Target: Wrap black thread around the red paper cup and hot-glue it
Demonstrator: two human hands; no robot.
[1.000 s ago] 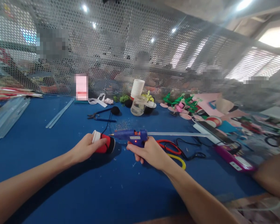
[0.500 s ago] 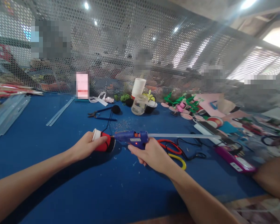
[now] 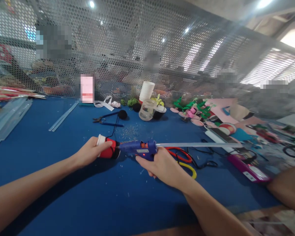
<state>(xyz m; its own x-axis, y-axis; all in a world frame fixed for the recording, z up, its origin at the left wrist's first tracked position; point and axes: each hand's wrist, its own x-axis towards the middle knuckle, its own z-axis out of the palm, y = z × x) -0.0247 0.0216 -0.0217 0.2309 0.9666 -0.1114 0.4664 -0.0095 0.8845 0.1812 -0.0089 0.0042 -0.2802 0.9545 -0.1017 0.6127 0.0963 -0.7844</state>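
My left hand (image 3: 88, 152) grips a small red cup-shaped craft piece (image 3: 108, 149) with a white rim and a black end, lying on its side on the blue table (image 3: 64, 183). My right hand (image 3: 162, 165) is wrapped round the handle of a blue hot glue gun (image 3: 139, 148). The gun's nozzle touches the black end of the craft piece. A long clear glue stick (image 3: 196, 144) sticks out of the gun's back toward the right. A red light shows on the gun.
Pliers (image 3: 105, 120), a clear jar (image 3: 147, 109), stacked white cups (image 3: 147, 90) and green and pink craft scraps (image 3: 194, 109) lie further back. Red and yellow scissors (image 3: 184, 160) and a black cord sit right of the gun. Glue sticks (image 3: 7, 118) lie far left. A mesh screen stands behind; another person's arm (image 3: 287, 190) is at right.
The glue gun has moved left until its nozzle meets the craft piece's black end. My left hand has kept hold of the piece, shifting slightly.
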